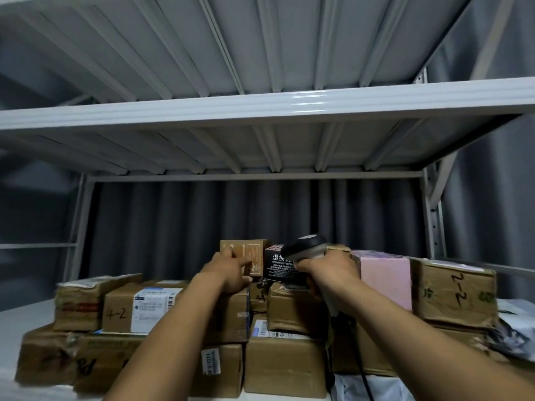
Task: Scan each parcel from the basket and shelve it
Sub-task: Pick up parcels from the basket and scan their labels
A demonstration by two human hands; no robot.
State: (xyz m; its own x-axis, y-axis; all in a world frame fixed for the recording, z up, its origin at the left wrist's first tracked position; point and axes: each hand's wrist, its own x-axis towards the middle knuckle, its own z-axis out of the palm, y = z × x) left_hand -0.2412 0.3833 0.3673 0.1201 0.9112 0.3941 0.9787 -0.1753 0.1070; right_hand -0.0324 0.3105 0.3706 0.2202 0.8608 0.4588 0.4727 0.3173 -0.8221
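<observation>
**A:** What does the shelf [26, 316] hold?

**B:** Mostly brown cartons, stacked two and three high across most of its width. One at the left front is marked "4-2" [121, 311], and one at the right is marked "2-2" [457, 296]. High in the pile between them are a pink box [385, 282] and a black box [278, 266] with white print. A grey poly mailer [515, 325] lies at the far right end, beside the "2-2" carton.

**A:** And the parcel being shelved?

**B:** It is a small brown carton [254, 253], upright on top of the pile near the middle. Its right side is against the black box.

**A:** Where is the left grip [230, 272]?

**B:** It is on the lower left of that carton's front. The fingers reach up across the face and the thumb is near the bottom edge. The view is blurred, so I cannot tell whether it pinches the carton or only presses on it.

**A:** The right grip [328, 270]?

**B:** It is wrapped tight round the handle of a barcode scanner [304, 246], just right of the black box. The scanner's dark head sits above the fist and overlaps that box's upper right corner. Its cable [363, 374] hangs down below the forearm.

**A:** Anything behind?

**B:** A grey curtain [231, 212], with the ribbed underside of the upper shelf [260, 107] overhead.
</observation>
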